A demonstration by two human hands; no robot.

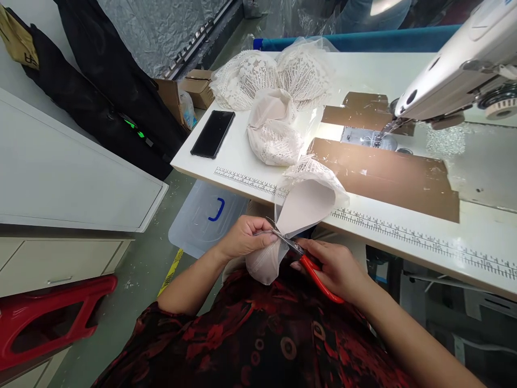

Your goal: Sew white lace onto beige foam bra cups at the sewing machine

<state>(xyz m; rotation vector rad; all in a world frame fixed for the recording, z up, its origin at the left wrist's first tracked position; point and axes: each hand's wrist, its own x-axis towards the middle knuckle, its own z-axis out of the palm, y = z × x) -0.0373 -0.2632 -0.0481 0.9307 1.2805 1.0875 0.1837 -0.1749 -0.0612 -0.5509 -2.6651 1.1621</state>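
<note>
Scissors point(310, 265) in right hand point(337, 268), pale fabric point(264, 263) in left hand point(245, 235), apparently touching.

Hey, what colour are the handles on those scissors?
Red handles, best seen in the head view.

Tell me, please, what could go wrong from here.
With the red-handled scissors so near the left fingers, a slip might nick skin. A stray snip could also damage the pale molded cup beside the blades. The black smartphone lies near the edge of the sewing table, so it might get knocked off.
</note>
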